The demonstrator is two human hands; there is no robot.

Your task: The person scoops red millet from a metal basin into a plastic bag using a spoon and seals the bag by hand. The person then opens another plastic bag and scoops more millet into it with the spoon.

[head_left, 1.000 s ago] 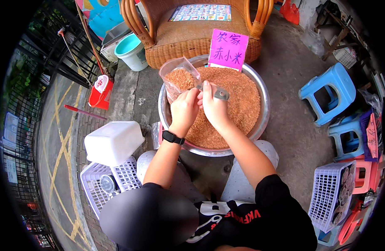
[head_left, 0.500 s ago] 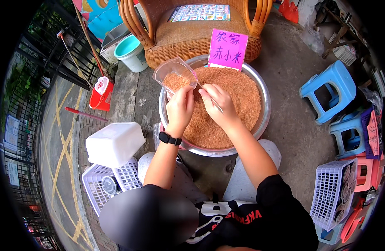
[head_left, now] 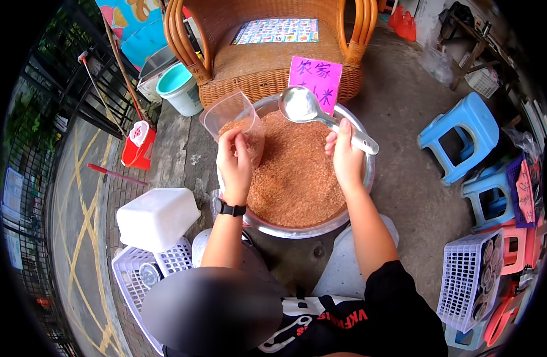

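Observation:
A wide metal basin (head_left: 368, 172) on the ground in front of me is heaped with reddish-brown grain (head_left: 294, 178). My left hand (head_left: 235, 160) grips a clear plastic bag (head_left: 230, 116) partly filled with the same grain, held open over the basin's left rim. My right hand (head_left: 345, 156) holds the handle of a metal scoop (head_left: 303, 106), whose empty bowl is lifted above the far side of the basin. A black watch sits on my left wrist.
A wicker chair (head_left: 273, 53) with a pink paper sign (head_left: 315, 80) stands behind the basin. A teal bucket (head_left: 178, 89) and red dustpan (head_left: 138, 146) lie left. White baskets (head_left: 160, 238) are lower left. Blue stools (head_left: 458, 140) and a white crate (head_left: 470, 279) stand right.
My hands have drawn apart. The right hand lifted the scoop out of the bag area and up over the basin's far side; the left hand keeps the bag at the left rim.

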